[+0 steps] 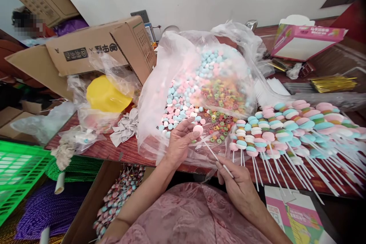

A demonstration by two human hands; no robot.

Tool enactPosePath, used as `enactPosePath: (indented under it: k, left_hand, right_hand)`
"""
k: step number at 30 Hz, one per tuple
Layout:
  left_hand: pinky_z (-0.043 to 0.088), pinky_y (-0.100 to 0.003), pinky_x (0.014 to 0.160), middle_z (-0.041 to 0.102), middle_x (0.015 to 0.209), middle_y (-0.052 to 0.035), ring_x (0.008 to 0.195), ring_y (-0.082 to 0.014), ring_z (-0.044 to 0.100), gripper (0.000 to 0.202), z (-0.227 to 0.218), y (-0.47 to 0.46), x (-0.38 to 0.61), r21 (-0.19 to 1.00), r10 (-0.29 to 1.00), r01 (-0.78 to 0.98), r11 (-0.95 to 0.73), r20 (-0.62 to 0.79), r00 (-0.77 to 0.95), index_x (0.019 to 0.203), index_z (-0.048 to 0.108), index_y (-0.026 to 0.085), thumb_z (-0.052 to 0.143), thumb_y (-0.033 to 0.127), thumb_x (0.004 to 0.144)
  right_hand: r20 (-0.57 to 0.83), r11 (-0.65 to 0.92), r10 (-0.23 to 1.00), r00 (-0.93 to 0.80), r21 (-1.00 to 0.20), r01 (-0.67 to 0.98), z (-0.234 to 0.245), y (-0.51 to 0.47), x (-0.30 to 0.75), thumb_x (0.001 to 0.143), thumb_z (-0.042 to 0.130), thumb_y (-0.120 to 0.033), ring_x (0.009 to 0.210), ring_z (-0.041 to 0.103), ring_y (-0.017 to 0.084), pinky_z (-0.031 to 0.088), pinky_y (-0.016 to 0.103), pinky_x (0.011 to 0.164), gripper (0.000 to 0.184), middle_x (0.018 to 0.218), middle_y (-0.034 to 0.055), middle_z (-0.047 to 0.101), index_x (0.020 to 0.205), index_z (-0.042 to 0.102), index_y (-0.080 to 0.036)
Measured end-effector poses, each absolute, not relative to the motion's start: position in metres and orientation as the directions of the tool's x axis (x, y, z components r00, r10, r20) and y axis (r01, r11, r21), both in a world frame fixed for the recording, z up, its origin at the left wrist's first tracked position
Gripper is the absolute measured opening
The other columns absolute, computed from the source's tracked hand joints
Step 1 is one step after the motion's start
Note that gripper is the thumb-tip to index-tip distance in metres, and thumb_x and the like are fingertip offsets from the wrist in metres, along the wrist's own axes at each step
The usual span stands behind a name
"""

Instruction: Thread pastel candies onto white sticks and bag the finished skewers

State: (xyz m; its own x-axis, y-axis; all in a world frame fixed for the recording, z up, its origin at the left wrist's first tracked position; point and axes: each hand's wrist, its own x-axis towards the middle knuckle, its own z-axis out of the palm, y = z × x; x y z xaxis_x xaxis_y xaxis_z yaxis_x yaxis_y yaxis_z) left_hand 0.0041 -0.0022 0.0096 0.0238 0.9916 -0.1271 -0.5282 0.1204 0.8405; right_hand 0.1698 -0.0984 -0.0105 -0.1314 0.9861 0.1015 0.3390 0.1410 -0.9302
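My left hand (180,143) pinches a round pink marshmallow (198,130) between thumb and fingers. In my right hand (238,183) is a thin white stick (211,151), slanting up so that its tip is close to the marshmallow; whether it touches cannot be made out. Just beyond both hands lies a large clear plastic bag (151,95), spread open on the table. Loose pink, blue and white marshmallows (178,101) fill its left part, and small coloured cereal rings (220,124) lie to the right, partly under the film.
Finished marshmallow skewers (286,129) are piled at the right of the red-brown table (126,156). A cardboard box (97,49) and yellow bowl-like thing (107,93) stand left. Below are a green basket (23,175) and a box of wrapped sticks (120,194). Another person sits far left.
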Motion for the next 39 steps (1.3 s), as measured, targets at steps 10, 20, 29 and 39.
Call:
enactPosePath:
  k: [10, 20, 29, 39]
  left_hand:
    - [0.053, -0.022, 0.07, 0.072, 0.085, 0.0029, 0.076, -0.0102, 0.065, 0.047, 0.0, -0.01, 0.006, 0.877, 0.997, -0.481, -0.008, -0.031, -0.073, 0.096, 0.077, 0.027, 0.092, 0.023, 0.052]
    - [0.056, -0.022, 0.076, 0.074, 0.086, 0.0017, 0.078, -0.0101, 0.067, 0.044, -0.009, -0.011, 0.006, 0.914, 0.971, -0.331, -0.233, 0.202, -0.127, 0.101, 0.077, 0.027, 0.089, 0.017, 0.06]
    - [0.052, -0.025, 0.076, 0.072, 0.089, -0.0026, 0.082, -0.0127, 0.064, 0.029, -0.011, -0.013, -0.006, 0.784, 0.801, 0.188, -0.591, 0.597, 0.029, 0.107, 0.072, 0.023, 0.073, 0.011, 0.08]
    - [0.053, -0.028, 0.08, 0.072, 0.09, -0.0039, 0.085, -0.0145, 0.065, 0.023, -0.015, -0.017, -0.001, 0.785, 0.809, 0.212, -0.581, 0.585, 0.051, 0.104, 0.073, 0.022, 0.07, 0.013, 0.083]
  right_hand:
    - [0.047, 0.086, 0.992, -0.12, -0.935, 0.345, -0.015, -0.097, 0.169, 0.098, 0.043, -0.03, 0.052, 0.048, 0.012, 0.042, 0.022, 0.054, 0.036, 0.058, -0.0031, 0.054, 0.115, 0.072, -0.019]
    - [0.024, 0.084, 0.984, -0.174, -0.935, 0.345, -0.02, -0.098, 0.171, 0.102, 0.04, -0.033, 0.06, 0.052, 0.013, 0.04, 0.022, 0.054, 0.038, 0.068, -0.001, 0.06, 0.124, 0.067, -0.02]
    - [0.084, 0.128, 0.985, -0.149, -0.94, 0.315, -0.024, -0.101, 0.165, 0.101, 0.041, -0.028, 0.061, 0.053, 0.013, 0.04, 0.022, 0.052, 0.037, 0.07, 0.001, 0.061, 0.126, 0.066, -0.018]
    - [0.187, 0.204, 0.979, -0.085, -0.936, 0.288, -0.021, -0.1, 0.152, 0.099, 0.042, -0.025, 0.051, 0.044, 0.011, 0.04, 0.022, 0.05, 0.037, 0.063, -0.001, 0.054, 0.123, 0.069, -0.018]
